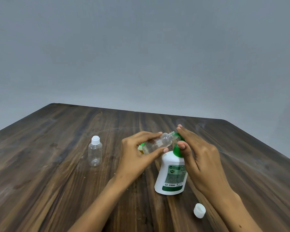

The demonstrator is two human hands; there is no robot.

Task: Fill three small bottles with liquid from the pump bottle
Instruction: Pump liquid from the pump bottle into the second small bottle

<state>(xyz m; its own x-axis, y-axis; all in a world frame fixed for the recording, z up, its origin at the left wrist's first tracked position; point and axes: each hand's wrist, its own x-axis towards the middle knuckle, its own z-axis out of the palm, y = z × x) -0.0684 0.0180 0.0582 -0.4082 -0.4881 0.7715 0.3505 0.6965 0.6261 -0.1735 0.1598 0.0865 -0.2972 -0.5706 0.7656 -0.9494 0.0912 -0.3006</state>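
Clear plastic, tilted nearly flat: the small bottle point(155, 143) lies pinched in the left hand point(137, 154), thumb under its body and fingers curled over the top, its uncapped neck pointing at the green pump head point(178, 144) just beyond the fingertips. The right hand point(197, 158) lies over that head with straight fingers, thumb tucked beside the green collar, gripping nothing. Below that palm stands the white pump bottle point(172, 174) on the wooden table point(57, 181). To do this well, I would hold the neck right at the spout before pressing, push slowly, and keep the mouth a little higher than the base so nothing runs back out. Whether the spout tip is already inside the neck, I cannot tell. Left of the grip, well apart, a capped empty bottle point(95, 151) waits; nearer the right wrist lies a loose white cap point(199, 210)
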